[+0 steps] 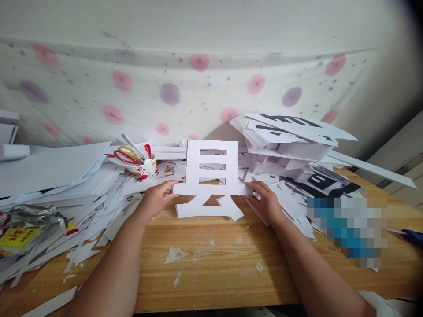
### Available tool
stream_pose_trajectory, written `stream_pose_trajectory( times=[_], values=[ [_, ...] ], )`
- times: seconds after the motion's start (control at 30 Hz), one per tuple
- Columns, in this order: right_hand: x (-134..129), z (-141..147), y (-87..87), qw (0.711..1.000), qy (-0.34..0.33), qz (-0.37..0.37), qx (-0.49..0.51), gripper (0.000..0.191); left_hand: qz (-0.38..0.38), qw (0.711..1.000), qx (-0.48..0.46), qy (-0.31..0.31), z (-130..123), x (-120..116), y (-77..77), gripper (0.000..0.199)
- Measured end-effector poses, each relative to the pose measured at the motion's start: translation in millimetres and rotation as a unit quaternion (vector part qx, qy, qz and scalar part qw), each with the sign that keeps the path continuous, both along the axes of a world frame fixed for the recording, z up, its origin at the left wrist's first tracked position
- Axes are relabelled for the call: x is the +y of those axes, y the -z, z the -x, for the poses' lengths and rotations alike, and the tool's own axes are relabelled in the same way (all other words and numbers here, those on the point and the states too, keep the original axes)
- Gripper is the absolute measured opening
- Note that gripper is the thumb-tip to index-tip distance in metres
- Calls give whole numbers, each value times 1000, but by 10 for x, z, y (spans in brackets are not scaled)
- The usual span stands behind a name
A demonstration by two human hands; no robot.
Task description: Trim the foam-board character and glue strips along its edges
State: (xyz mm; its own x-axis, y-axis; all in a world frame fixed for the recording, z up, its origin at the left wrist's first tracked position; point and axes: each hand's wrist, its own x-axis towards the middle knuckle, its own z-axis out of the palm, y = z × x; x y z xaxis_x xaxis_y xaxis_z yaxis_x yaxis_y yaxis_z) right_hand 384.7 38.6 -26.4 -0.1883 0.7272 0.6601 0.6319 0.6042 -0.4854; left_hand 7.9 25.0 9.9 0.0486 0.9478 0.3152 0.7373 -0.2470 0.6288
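Observation:
Between my hands a white foam-board cut-out of a Chinese character (212, 189) stands upright on the wooden table (211, 264). It has three slots in its upper part, a wide crossbar and two flared feet. My left hand (157, 200) pinches the left end of the crossbar. At the other end, the fingers of my right hand (267, 201) close on the crossbar's right tip. Behind the cut-out lie white scraps, partly hidden by it.
A paper cup (142, 171) with scissors (124, 155) stands at the back left. White boards (46, 171), offcuts and a shiny wrapper (29, 229) crowd the left side. At the right are stacked cut pieces (291, 149), black-printed sheets (320, 180), a blurred patch and a blue-handled tool (412, 236).

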Motion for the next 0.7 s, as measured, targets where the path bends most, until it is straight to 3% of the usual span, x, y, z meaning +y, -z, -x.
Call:
stream_pose_trajectory(
  times=[0.27,0.43,0.7],
  values=[
    [39,-62,16,999,-32,-4,14,33,8,1000,-21,-14,-3,-17,-13,50],
    [17,-55,-11,999,-39,-10,7,31,20,998,-43,28,50,28,64,53],
    [16,-44,-15,1000,-19,-19,-14,35,34,993,-103,35,50,48,65,63]
  ],
)
